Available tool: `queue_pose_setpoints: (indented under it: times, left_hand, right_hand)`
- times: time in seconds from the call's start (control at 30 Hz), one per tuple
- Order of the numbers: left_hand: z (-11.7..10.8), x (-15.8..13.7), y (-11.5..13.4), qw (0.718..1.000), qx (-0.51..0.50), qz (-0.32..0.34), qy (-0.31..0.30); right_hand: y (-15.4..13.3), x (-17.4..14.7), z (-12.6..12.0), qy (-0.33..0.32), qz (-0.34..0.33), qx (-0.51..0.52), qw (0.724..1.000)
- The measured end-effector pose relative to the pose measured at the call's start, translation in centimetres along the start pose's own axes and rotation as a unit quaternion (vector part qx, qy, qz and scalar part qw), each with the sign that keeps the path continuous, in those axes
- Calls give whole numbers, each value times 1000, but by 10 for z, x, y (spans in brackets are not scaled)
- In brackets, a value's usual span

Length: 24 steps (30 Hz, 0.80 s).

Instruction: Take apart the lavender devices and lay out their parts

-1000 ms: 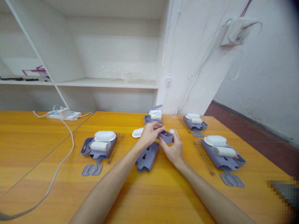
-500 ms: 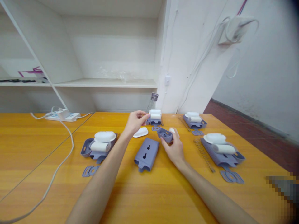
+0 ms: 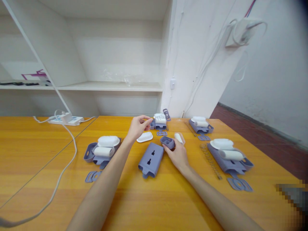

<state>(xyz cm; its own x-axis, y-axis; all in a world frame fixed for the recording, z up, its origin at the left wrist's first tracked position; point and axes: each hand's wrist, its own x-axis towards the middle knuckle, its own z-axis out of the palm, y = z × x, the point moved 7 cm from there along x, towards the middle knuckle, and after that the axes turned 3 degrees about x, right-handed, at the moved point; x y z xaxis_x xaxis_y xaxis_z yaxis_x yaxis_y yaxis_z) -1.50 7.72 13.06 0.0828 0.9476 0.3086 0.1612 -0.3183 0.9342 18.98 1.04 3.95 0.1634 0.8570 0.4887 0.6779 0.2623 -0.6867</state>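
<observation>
My left hand (image 3: 140,126) is closed in a pinch on the near end of a thin wire spring (image 3: 158,117). The spring stretches right in front of a group of parts, and a slotted grey-purple plate (image 3: 166,114) shows at its far end. My right hand (image 3: 178,154) grips a small grey-purple plastic cup (image 3: 167,142) with its open side up. Beyond those fingers lies a white roller (image 3: 178,138) with a clear piece. Between my arms rests a grey-purple housing (image 3: 151,160) with two black keyhole-shaped slots. A white oval lid (image 3: 144,137) lies behind it.
Similar part sets sit around the table: a left set (image 3: 106,149), a right set (image 3: 229,157) and a far right set (image 3: 201,124). A loose spring (image 3: 211,162) lies by the right set. A white cable (image 3: 69,166) runs from a power strip (image 3: 66,120) down the left side.
The spring in my left hand has swung from upright down to the right. My right hand has shifted slightly left with the cup, and the white roller behind it shows more.
</observation>
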Motion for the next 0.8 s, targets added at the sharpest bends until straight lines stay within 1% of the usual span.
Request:
queue_pose_setpoints:
  times: [0.17, 0.37, 0.5, 0.63, 0.7, 0.8]
  left_hand:
    - [0, 0, -6, 998, -40, -38, 5]
    - [1, -4, -12, 996, -30, -70, -39]
    - [3, -5, -13, 995, -19, -80, -54]
    - [2, -5, -9, 995, -8, -74, -60]
    - [2, -5, -6, 994, 4, -73, -83]
    - [7, -8, -5, 988, 15, -75, -133]
  right_hand:
    - [-3, 0, 0, 2, -12, -23, 1000]
    - [-5, -1, 0, -3, -15, -30, 999]
    - [-3, -1, 0, 0, -4, -24, 1000]
    - [-1, -1, -7, 52, 8, 56, 997]
    - [-1, -1, -11, 73, 8, 115, 991]
    - [-1, -2, -14, 75, 3, 188, 979]
